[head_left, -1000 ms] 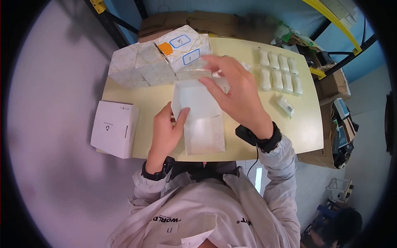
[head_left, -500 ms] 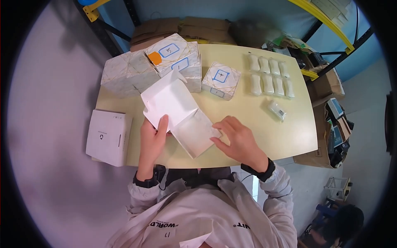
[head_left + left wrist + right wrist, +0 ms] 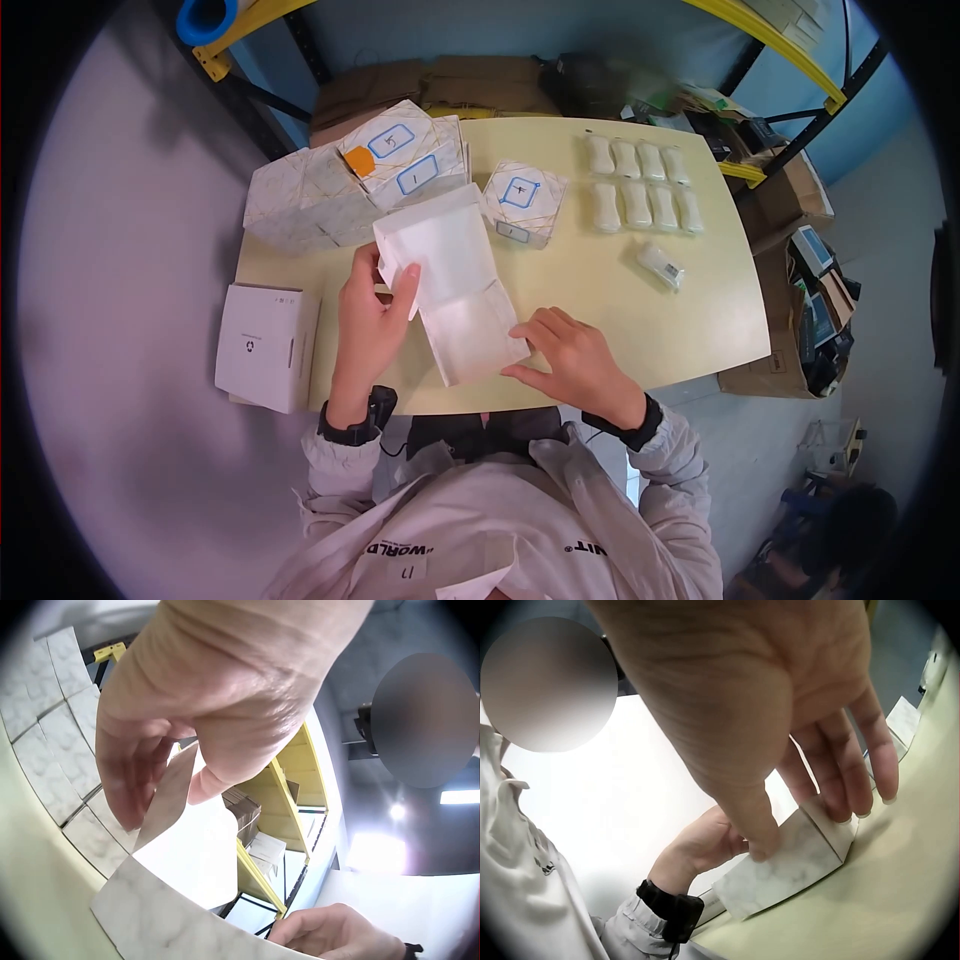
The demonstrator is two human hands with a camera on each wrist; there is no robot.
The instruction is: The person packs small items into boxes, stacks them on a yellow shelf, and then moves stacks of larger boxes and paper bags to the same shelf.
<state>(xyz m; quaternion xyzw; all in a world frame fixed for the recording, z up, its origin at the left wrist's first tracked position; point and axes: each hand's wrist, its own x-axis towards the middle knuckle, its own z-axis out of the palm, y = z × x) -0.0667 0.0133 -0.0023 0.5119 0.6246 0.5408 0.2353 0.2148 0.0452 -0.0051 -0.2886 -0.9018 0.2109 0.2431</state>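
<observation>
An unfolded white cardboard box (image 3: pixel 475 325) with a marbled outside lies tilted in front of the person, its lid (image 3: pixel 440 240) swung back and its pale inside facing up. My left hand (image 3: pixel 375 310) pinches the lid's left edge, thumb over the inner face and fingers behind; the left wrist view shows a side flap (image 3: pixel 169 799) between them. At the box's near right corner is my right hand (image 3: pixel 580 365). In the right wrist view its thumb presses one marbled wall (image 3: pixel 799 859) while the fingers rest along the adjoining wall.
Stacked marbled boxes (image 3: pixel 310 205) stand at the back left, and a smaller numbered box (image 3: pixel 525 200) is beside them. Several wrapped white items (image 3: pixel 635 195) form two rows at the back right, with one wrapped packet (image 3: pixel 660 265) nearer. A white carton (image 3: pixel 262 345) sits at the left edge.
The right hand has come down from above the lid to the box's near right corner. The open box swung left, then turned back more upright; the left hand kept its hold.
</observation>
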